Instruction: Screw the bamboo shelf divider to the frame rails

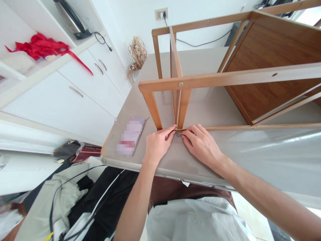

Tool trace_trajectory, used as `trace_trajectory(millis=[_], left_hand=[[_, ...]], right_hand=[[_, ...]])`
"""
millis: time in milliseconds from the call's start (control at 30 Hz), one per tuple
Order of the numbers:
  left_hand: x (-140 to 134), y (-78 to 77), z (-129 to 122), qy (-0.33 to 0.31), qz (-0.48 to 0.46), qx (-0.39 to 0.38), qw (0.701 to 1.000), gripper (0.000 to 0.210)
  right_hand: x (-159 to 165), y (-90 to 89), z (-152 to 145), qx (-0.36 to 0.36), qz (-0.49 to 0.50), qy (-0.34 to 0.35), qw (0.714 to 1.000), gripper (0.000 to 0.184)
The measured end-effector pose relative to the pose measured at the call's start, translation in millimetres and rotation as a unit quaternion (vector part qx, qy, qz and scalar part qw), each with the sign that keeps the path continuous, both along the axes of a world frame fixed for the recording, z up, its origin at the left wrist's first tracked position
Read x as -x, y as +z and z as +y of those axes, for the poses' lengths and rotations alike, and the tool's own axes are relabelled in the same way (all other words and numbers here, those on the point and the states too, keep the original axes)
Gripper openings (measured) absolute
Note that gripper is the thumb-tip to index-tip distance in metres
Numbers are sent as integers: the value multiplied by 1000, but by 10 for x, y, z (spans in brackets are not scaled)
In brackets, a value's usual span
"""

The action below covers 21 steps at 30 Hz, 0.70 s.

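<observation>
A brown wooden frame (223, 77), like a small shelf unit, lies on the grey table (253, 157). My left hand (158, 144) is closed at the foot of its left posts, index finger and thumb pressed about the lower rail. My right hand (202, 144) is bent at the same joint, its fingers pinching a thin bent metal rod (179, 133) that looks like a hex key. Between both sets of fingertips, this rod sits against the rail. Its far end, and any screw there, is hidden. A screw head (181, 84) shows in the upper rail.
Left of my hands lies a phone (130, 136), with a thin pointed thing at its corner. White cabinets (75, 88) stand at the left, bearing a kettle (71, 18) and red ribbon (42, 47). Clothes (67, 190) and cables are heaped below the table's left edge.
</observation>
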<state>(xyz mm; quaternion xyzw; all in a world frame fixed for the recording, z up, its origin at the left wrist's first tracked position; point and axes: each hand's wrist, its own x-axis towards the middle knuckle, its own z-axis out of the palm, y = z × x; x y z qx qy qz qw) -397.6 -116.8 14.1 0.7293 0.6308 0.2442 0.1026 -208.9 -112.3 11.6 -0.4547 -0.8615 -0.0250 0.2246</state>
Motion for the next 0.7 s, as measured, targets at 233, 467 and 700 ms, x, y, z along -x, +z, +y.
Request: trace_trajectory(millis=[233,467,700], left_hand=[[-1,-23,7,1,-8,-15,1000,27],[-6,-15,1,4,-1,2,1000,28],[-9,-2,-3,6,-1,9,1000,28]], right_hand=[[-12,-24,1,28,23,11,999,22],[-10,-10,-10,35,29,19,999,23],[-9,33,-19,8,7,16,1000,22]])
